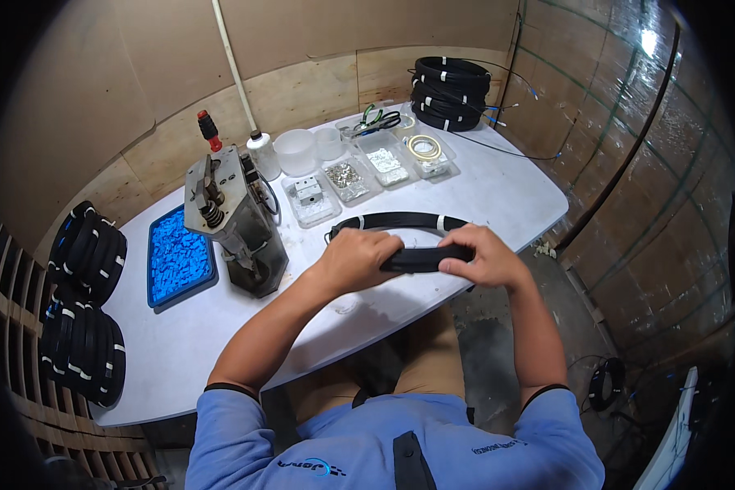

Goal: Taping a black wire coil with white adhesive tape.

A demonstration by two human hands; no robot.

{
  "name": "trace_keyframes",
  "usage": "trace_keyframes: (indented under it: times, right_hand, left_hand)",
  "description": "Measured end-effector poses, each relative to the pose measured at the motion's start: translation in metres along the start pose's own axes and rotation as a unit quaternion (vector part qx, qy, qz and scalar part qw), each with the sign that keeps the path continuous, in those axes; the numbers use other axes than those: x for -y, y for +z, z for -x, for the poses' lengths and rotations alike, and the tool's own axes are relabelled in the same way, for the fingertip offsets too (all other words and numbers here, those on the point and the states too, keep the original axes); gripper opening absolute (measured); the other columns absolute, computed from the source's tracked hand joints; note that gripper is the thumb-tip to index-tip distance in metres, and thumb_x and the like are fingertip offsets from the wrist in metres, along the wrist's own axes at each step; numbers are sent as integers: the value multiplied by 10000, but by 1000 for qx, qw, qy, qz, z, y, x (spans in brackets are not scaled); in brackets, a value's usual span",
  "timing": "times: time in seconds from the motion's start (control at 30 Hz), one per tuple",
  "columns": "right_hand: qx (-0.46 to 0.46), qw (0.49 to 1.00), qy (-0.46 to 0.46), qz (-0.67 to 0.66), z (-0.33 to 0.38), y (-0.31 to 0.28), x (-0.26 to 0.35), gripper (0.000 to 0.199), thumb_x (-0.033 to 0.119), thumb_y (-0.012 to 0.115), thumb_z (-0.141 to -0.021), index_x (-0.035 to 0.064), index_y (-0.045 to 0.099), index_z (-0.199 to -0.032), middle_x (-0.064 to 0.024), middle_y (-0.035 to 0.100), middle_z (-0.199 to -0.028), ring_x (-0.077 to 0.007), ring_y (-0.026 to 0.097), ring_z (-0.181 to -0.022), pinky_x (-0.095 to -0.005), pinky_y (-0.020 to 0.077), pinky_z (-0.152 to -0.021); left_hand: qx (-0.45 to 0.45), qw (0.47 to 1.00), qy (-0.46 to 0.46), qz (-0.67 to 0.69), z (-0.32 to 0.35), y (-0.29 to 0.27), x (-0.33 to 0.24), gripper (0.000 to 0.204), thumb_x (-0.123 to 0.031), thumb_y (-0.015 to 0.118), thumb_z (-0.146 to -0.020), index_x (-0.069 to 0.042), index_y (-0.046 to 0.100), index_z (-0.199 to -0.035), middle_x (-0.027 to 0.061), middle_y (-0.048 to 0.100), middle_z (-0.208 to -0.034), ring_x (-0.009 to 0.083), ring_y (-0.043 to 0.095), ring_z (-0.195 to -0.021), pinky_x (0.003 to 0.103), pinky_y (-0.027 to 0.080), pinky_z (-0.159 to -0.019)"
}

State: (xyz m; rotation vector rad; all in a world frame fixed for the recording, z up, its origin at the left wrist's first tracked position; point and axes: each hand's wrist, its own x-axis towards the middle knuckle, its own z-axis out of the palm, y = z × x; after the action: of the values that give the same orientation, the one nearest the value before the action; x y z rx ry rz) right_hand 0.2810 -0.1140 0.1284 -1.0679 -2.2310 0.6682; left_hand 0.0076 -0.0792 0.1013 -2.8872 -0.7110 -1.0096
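A coil of black cable [420, 260] is gripped on its near side by both of my hands, over the front edge of the white table. My left hand [358, 255] closes round the left part of the near strands. At the right part, my right hand [483, 255] wraps thumb and fingers about the same bundle. The coil's far side rests on or just above the tabletop, with white ties round it. Its strands between my hands lie pressed side by side.
A hand-lever press [235, 220] stands left of my hands, beside a tray of blue connectors [180, 257]. Clear boxes of small parts [347, 180] line the back. Stacked black coils [451, 94] sit far right; more coils [82, 351] hang at the table's left edge.
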Motion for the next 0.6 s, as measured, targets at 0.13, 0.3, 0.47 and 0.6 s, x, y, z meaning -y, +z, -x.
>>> trace_keyframes:
  times: [0.13,0.3,0.47,0.6]
  right_hand:
    - [-28,993,12,-114,-33,-20,-4,345,265,767,-834,33,642,-1056,17,603,-856,-70,535,-786,-254,448,-684]
    - [10,994,20,-106,-74,-42,17,490,188,862,-707,28,630,-1108,30,600,-855,-72,536,-754,-244,448,-683]
    - [-11,999,-2,-40,-116,-33,3,291,98,781,-767,30,652,-1019,-21,625,-778,-100,550,-688,-277,457,-648]
    - [-35,999,9,14,-131,-33,-11,238,75,715,-787,14,645,-1006,-90,637,-764,-166,579,-669,-315,466,-638]
  left_hand:
    - [33,992,-122,18,-41,-40,-2,180,-198,741,-756,-67,626,-800,167,648,-689,384,660,-689,467,526,-631]
    - [107,970,-207,64,-80,-81,13,288,-250,811,-753,-12,676,-842,168,654,-673,320,644,-624,409,491,-615]
    - [153,958,-231,75,-95,-76,58,336,-278,819,-746,-1,683,-877,140,663,-690,267,630,-639,392,490,-638]
    - [158,945,-269,102,-105,-75,76,351,-292,822,-737,-1,678,-869,96,652,-668,207,624,-625,366,485,-612]
